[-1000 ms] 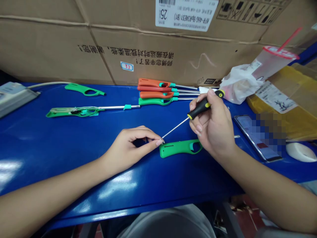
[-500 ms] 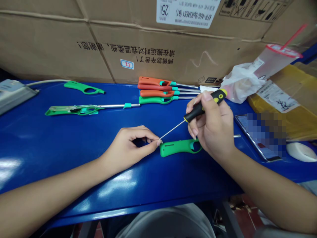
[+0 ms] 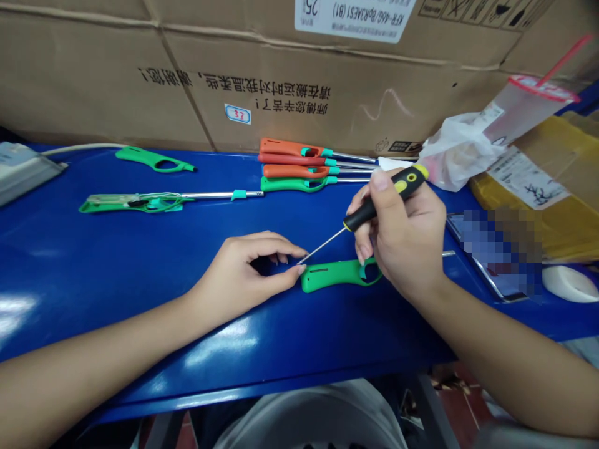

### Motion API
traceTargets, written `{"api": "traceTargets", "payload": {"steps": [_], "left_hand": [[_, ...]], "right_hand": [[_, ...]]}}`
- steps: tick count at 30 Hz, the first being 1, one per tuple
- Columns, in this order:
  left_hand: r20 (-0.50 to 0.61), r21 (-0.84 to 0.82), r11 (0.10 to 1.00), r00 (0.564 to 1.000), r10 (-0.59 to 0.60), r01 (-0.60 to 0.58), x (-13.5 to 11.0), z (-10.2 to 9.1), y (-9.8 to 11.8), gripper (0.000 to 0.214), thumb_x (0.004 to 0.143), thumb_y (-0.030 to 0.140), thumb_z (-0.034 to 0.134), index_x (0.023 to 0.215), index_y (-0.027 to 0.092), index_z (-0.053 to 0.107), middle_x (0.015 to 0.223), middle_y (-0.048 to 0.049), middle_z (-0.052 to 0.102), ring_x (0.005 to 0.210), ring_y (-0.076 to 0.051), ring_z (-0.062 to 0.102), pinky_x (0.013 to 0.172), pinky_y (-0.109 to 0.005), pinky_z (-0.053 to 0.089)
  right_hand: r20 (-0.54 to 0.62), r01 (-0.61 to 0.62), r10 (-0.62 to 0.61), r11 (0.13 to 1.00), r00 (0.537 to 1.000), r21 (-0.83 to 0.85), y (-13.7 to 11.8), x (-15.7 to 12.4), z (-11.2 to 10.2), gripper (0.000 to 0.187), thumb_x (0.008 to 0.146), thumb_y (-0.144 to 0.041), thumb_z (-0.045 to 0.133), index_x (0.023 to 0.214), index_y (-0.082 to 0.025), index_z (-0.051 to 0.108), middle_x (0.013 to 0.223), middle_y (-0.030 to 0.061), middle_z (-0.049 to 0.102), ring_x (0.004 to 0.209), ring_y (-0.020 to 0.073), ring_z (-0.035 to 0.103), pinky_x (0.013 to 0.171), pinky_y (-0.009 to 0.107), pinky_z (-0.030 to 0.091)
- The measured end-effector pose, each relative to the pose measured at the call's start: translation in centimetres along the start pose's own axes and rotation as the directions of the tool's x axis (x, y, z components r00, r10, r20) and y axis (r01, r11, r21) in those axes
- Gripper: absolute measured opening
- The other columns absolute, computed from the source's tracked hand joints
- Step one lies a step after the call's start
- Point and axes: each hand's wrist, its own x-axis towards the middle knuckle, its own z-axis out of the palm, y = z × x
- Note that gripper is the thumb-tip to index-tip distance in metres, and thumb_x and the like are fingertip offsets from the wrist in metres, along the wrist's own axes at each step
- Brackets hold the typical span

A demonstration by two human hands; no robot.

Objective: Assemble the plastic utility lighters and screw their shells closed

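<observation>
My right hand is closed around the black-and-yellow handle of a screwdriver, whose thin shaft slants down to the left. Its tip sits between the thumb and forefinger of my left hand. Those fingertips stand a little apart, and I cannot make out anything held in them. Just right of them, a green long-nosed lighter lies on the blue table. My right hand covers part of its front, while its metal end shows beyond the hand.
An opened green lighter with inner parts exposed lies at left, below a loose green casing half. Several orange and green lighters lie by the cardboard box. A phone, white mouse and bagged cup are at right.
The left thumb and forefinger have parted slightly at the screwdriver's tip. The screwdriver has shifted slightly left and the view has moved a little; the green lighter stays beneath.
</observation>
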Motion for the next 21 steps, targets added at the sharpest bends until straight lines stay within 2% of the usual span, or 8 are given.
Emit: {"api": "traceTargets", "payload": {"steps": [4,6,9,13,17,21], "left_hand": [[0.047,0.085,0.994,0.996,0.071,-0.074,-0.2,0.2,0.0,0.042,0.082,0.034,0.086,0.12,0.02,0.077,0.11,-0.0061,0.078,0.089,-0.018,0.07,0.083,-0.029,0.06],[0.095,0.124,0.985,0.99,0.109,-0.12,-0.3,0.4,0.0,0.047,0.082,0.036,0.086,0.124,0.021,0.075,0.115,-0.007,0.076,0.099,-0.021,0.07,0.093,-0.033,0.059],[0.143,0.165,0.972,0.979,0.148,-0.17,-0.4,0.7,0.0,0.044,0.086,0.035,0.083,0.127,0.022,0.073,0.117,-0.0069,0.075,0.107,-0.023,0.07,0.1,-0.037,0.057],[0.176,0.16,0.963,0.966,0.188,-0.216,-0.3,0.9,-0.1,0.033,0.089,0.027,0.08,0.122,0.021,0.075,0.111,-0.0056,0.077,0.101,-0.021,0.07,0.096,-0.034,0.057],[0.189,0.146,0.966,0.964,0.185,-0.214,-0.2,0.8,-0.1,0.027,0.09,0.027,0.079,0.116,0.021,0.077,0.108,-0.0058,0.078,0.1,-0.021,0.07,0.095,-0.035,0.057],[0.18,0.143,0.97,0.969,0.168,-0.195,-0.2,0.8,0.0,0.027,0.09,0.028,0.079,0.116,0.022,0.078,0.108,-0.0052,0.078,0.099,-0.021,0.07,0.094,-0.036,0.057]], "right_hand": [[-0.01,0.023,-0.023,1.0,1.0,-0.021,-1.3,-0.4,0.2,0.028,0.098,-0.042,0.072,0.077,-0.024,0.063,0.067,-0.0053,0.069,0.029,0.0039,0.045,0.026,0.022,0.026],[-0.004,0.07,-0.071,0.995,0.997,-0.067,-2.0,-0.7,0.3,0.028,0.097,-0.041,0.073,0.077,-0.024,0.063,0.066,-0.0043,0.067,0.034,0.0056,0.047,0.031,0.023,0.034],[0.029,0.169,-0.166,0.965,0.986,-0.202,-2.8,-1.3,0.5,0.032,0.094,-0.048,0.074,0.075,-0.025,0.063,0.066,-0.0019,0.065,0.049,0.0105,0.056,0.045,0.027,0.047],[0.112,0.191,-0.162,0.921,0.98,-0.339,-3.3,-2.0,0.5,0.023,0.095,-0.04,0.073,0.079,-0.027,0.063,0.075,-0.0013,0.064,0.058,0.0131,0.056,0.052,0.031,0.049],[0.157,0.212,-0.167,0.917,0.973,-0.339,-3.2,-2.3,0.5,0.023,0.095,-0.04,0.073,0.08,-0.026,0.062,0.074,-0.0009,0.064,0.059,0.014,0.056,0.055,0.033,0.05],[0.127,0.24,-0.208,0.907,0.97,-0.346,-3.0,-2.3,0.4,0.028,0.096,-0.047,0.07,0.079,-0.025,0.064,0.075,0.0007,0.063,0.063,0.0155,0.059,0.063,0.036,0.054]]}}
